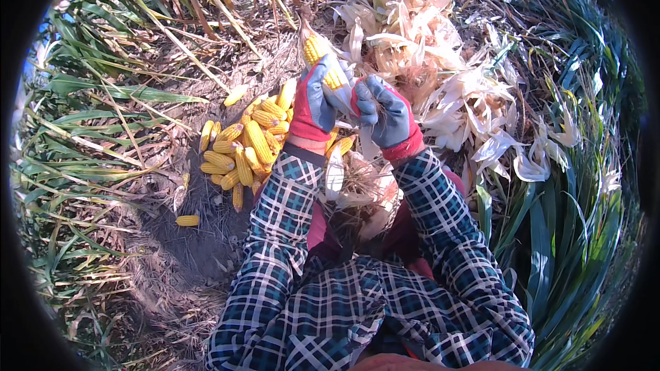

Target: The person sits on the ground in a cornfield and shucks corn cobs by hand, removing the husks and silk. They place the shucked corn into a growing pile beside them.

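Note:
Both my hands wear red and grey work gloves. My left hand (318,97) is closed around a partly husked ear of corn (315,49), its yellow kernels bare along one side and pale husk on the other. Dry brown silk and husk remain at its far tip. Close beside its near end, my right hand (381,109) has its fingers curled in on a strip of pale husk, with some silk at the fingers. Bare yellow corn cobs (258,141) lie heaped on the ground to the left of and beneath my left forearm.
A large pile of dry husks (428,56) spreads at the upper right. One lone cob (187,220) lies on the soil at lower left. Cut corn stalks with leaves (98,87) cover the left side, and green corn leaves (541,252) stand at the right. Loose husks lie between my legs.

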